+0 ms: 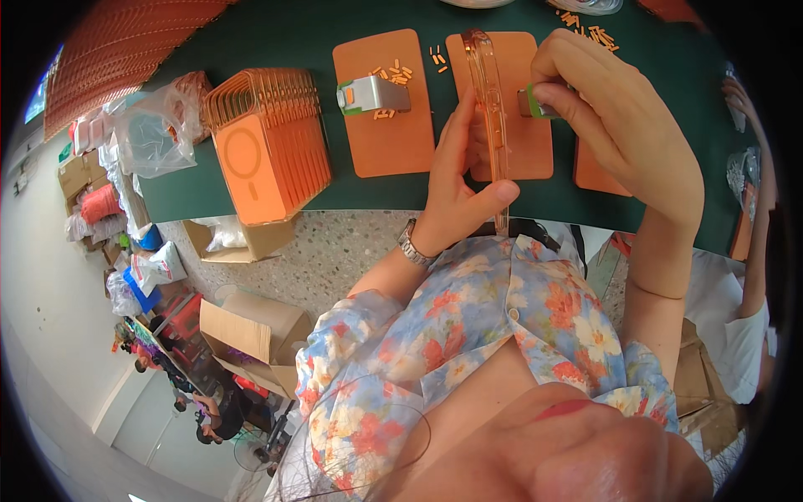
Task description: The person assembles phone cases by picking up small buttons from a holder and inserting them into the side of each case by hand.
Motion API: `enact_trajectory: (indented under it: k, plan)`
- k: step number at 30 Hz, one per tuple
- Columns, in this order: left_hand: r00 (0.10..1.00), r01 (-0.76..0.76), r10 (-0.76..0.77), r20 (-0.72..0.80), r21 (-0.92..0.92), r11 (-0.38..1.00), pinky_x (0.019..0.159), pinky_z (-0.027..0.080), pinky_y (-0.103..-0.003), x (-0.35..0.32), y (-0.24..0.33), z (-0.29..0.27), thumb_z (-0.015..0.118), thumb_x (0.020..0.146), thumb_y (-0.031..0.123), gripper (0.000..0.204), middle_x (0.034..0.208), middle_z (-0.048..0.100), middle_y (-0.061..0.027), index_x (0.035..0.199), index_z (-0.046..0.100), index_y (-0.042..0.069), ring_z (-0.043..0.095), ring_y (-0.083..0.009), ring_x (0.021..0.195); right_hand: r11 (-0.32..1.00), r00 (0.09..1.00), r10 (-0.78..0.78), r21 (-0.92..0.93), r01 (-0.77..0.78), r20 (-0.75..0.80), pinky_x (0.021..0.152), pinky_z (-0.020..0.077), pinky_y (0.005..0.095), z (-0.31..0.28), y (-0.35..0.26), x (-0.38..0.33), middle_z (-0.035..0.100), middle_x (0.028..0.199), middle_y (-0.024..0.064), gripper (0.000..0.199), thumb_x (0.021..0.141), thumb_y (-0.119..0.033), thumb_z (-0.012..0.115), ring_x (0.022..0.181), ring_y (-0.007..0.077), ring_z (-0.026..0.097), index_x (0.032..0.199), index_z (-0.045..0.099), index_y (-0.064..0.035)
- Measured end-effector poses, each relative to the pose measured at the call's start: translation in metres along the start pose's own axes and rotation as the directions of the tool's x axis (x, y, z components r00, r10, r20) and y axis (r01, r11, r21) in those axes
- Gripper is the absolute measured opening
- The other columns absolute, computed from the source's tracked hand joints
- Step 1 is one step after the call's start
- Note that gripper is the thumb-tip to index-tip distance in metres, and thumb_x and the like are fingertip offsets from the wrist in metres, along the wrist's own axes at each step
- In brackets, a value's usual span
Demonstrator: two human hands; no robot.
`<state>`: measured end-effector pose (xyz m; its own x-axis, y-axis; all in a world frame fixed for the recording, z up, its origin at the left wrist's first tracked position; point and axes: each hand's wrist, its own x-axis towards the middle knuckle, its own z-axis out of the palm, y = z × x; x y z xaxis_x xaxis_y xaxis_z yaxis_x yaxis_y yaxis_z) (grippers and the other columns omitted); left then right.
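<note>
My left hand (460, 176) holds a clear orange phone case (495, 109) on its edge, fingers along one side and thumb near the lower end. To its right, my right hand (623, 117) is closed in a pinch over a small metal block with green ends (525, 103). Whatever lies between those fingertips is hidden. Beneath both hands is an orange board (531, 151). On a second orange board (389, 151) to the left sits a similar metal block (385, 94), with small orange pieces (400, 75) scattered around it.
A row of orange phone cases (272, 142) stands at the left of the dark green table (188, 184). More small orange pieces (600, 35) lie at the far right. Another orange board (598, 171) is partly under my right arm. An open carton (251, 335) stands on the floor. A co-worker's arm (757, 226) shows at right.
</note>
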<state>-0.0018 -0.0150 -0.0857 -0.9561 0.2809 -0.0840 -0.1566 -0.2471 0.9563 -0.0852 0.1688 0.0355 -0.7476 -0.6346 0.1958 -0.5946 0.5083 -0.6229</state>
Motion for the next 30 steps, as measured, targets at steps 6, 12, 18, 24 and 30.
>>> enact_trajectory:
  k: [6,12,18,24,30]
  plan:
    - [1.000,-0.018,0.017,0.016,0.012,1.000,0.097,0.043,-0.034,0.004,0.002,0.006,0.074,0.074,0.038,0.101,0.133,0.042,-0.0119,0.151,0.018,0.004,0.049,-0.0196,0.117,0.979,0.989,0.139,0.142,-0.145,0.047,0.062,0.0369,0.0270,-0.006,0.003,0.000,0.050,0.078,0.0039,0.011,0.089,-0.006,0.059,0.070,0.0135,0.046,0.087,0.051,0.0003]
    - [0.999,0.014,-0.013,0.034,-0.050,0.999,0.088,0.048,-0.030,0.002,0.002,0.010,0.073,0.078,0.034,0.095,0.132,0.045,-0.0105,0.151,0.019,0.004,0.054,-0.0154,0.108,0.908,0.986,0.165,0.387,-0.159,0.019,0.062,0.0364,0.0225,0.005,0.013,-0.004,0.050,0.077,-0.0007,0.011,0.090,-0.008,0.060,0.071,0.0066,0.044,0.086,0.054,-0.0007]
    - [0.996,0.087,-0.087,0.013,-0.009,0.996,0.074,0.055,-0.032,0.001,0.011,0.023,0.064,0.084,0.048,0.077,0.111,0.054,-0.0090,0.136,0.036,0.000,0.059,-0.0158,0.092,0.815,0.932,0.310,0.558,-0.159,-0.188,0.061,0.0356,0.0202,0.023,0.011,-0.007,0.047,0.074,-0.0030,0.012,0.094,-0.010,0.058,0.070,0.0044,0.044,0.086,0.054,-0.0009]
    - [0.976,0.216,-0.217,-0.015,-0.030,0.976,0.072,0.056,-0.032,-0.007,0.021,0.029,0.064,0.084,0.046,0.078,0.107,0.055,-0.0090,0.141,0.032,0.001,0.059,-0.0173,0.092,0.560,0.884,0.440,0.818,-0.133,-0.158,0.058,0.0329,0.0201,0.054,0.028,-0.008,0.044,0.072,-0.0045,0.023,0.094,-0.014,0.060,0.066,0.0034,0.040,0.079,0.045,-0.0056]
    - [0.968,0.247,-0.247,-0.048,-0.009,0.969,0.069,0.057,-0.031,-0.015,0.017,0.030,0.066,0.081,0.051,0.086,0.103,0.055,-0.0097,0.142,0.030,0.002,0.059,-0.0177,0.089,0.499,0.884,0.429,0.864,-0.063,-0.183,0.061,0.0332,0.0205,0.062,0.020,-0.005,0.039,0.072,-0.0036,0.029,0.094,-0.013,0.060,0.069,0.0054,0.041,0.077,0.037,-0.0090]
